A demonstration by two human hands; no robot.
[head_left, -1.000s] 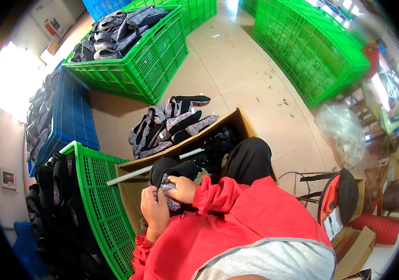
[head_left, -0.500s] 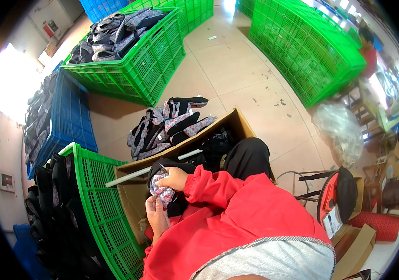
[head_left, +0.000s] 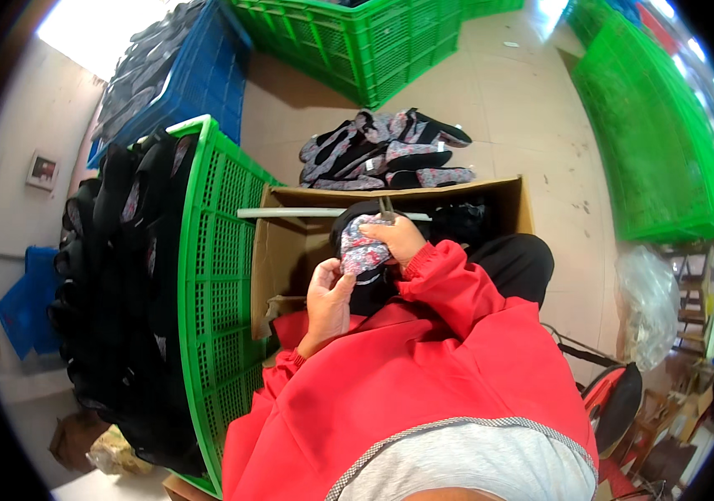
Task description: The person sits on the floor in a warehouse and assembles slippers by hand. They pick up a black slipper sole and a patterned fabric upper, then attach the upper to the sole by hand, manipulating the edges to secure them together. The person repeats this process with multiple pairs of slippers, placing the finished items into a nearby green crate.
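Over my lap, both hands are on a floral-print fabric slipper (head_left: 363, 254) with black parts. My left hand (head_left: 327, 307) pinches its near edge between thumb and fingers. My right hand (head_left: 400, 239) grips it from the right side, thumb lying on the floral print. A small metal tool, apparently thread snips (head_left: 386, 207), sticks up out of the right hand, its handles hidden by the fingers. Beneath the hands is an open cardboard box (head_left: 490, 191) with dark items inside. A pale rod (head_left: 294, 214) lies across this box, behind the slipper.
Similar floral and black slippers (head_left: 390, 154) lie piled on the floor beyond the box. Close on my left stands a green crate (head_left: 227, 242) full of black pieces. Behind it is a loaded blue crate (head_left: 215, 79). More green crates (head_left: 657, 142) and a clear plastic bag (head_left: 647, 305) are farther off.
My view has swung, so the box, crates and pile appear farther right and the far crates higher. Both hands keep their hold on the slipper, with the metal tool now pointing more upright.
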